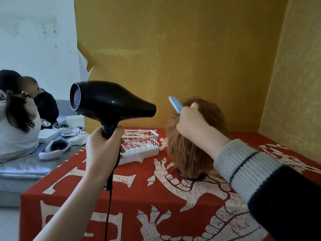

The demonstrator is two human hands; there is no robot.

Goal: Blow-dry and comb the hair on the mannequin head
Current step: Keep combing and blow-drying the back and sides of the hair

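comb (175, 104) teeth hidden in hair (191, 153), hair dryer (111, 101) cord cut off below

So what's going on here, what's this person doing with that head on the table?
A person is styling a mannequin head of brown hair on a red cloth. The left hand holds a black dryer aimed at the hair, nozzle short of it. The right hand works a blue comb into the top. A white basket sits behind.

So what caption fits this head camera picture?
Left hand aims hair dryer while right hand combs mannequin hair.
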